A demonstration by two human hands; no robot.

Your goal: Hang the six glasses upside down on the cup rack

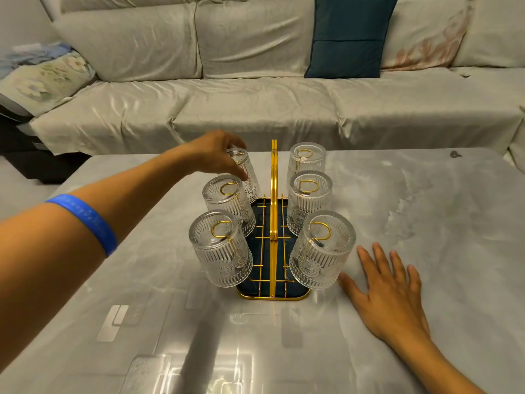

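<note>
Gripping the far left glass (243,172) from above, the left hand (216,153) has its fingers curled round the upturned base while the glass sits inverted and tilted on its peg at the back left of the cup rack (273,245). The right hand (389,291) lies flat and released on the table (426,209), just beside the rack's near right glass (322,250), thumb close to it but seemingly not touching.

All six glasses appear to be on the rack: three down the left of the gold handle (274,191) and three down the right, each mouth-down over a gold wire loop and leaning outward.

These are ribbed, embossed tumblers, so judged stiff, fairly heavy for their size, and breakable; the ribbing should give the fingers purchase, but the smooth thick base is slicker. The side wall near the base is the best place to hold. Neighbours on the left row overlap in view, so the glass beside the one held is very close; a knock glass to glass is the main risk on letting go.

Left of the rack the tabletop is bare and offers room to draw the arm back. Behind the rack the table edge comes soon, with the sofa (255,109) beyond it.
</note>
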